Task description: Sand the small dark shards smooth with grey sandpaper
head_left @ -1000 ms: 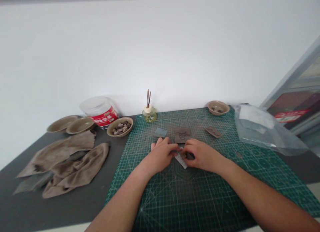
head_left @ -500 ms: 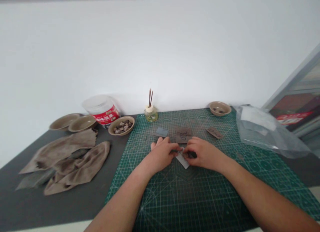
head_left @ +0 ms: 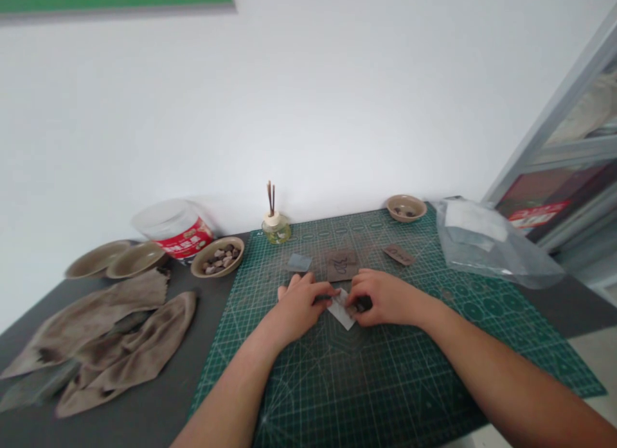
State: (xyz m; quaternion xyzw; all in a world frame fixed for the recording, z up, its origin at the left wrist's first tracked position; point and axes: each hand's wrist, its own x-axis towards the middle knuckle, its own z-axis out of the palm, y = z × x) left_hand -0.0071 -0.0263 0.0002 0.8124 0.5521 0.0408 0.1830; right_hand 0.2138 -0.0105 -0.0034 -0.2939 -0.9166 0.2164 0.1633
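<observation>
Head view: left hand and right hand seemingly pinch white paper, now more exposed.

Sheet white; cutting mat dark green, pale grid; tub label red.

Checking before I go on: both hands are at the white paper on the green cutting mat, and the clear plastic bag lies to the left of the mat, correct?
Not quite: the clear plastic bag lies to the right of the green cutting mat, at its far right corner, as the head view shows. The left hand and right hand are at the white paper, as you said.
</observation>
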